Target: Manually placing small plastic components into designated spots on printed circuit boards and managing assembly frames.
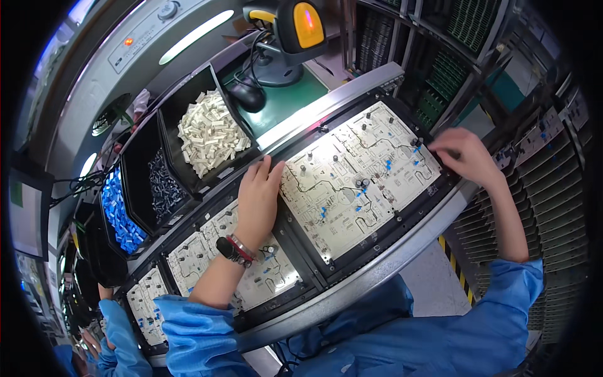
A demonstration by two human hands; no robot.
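A cream circuit board [342, 217] lies in a black carrier frame [370, 242], dotted with small black cylinders and blue parts. My left hand [259, 195] lies with fingers stretched out along the board's left edge, its fingertips at the upper left corner. Nothing shows in its grasp. At the far right end of the same board is my right hand [465, 156], its fingers bent together and slightly blurred close to the edge. Whether anything is between them is hidden. Another populated board [286, 279] sits in its frame below my left wrist.
Beyond the boards stand black bins with white parts [210, 135], dark small parts [164, 188] and blue parts [119, 213]. A yellow-and-black scanner [301, 28] and a mouse [247, 94] rest behind. A metal rail [383, 267] runs in front; board racks [540, 220] stand right. A co-worker's sleeve [122, 336] appears lower left.
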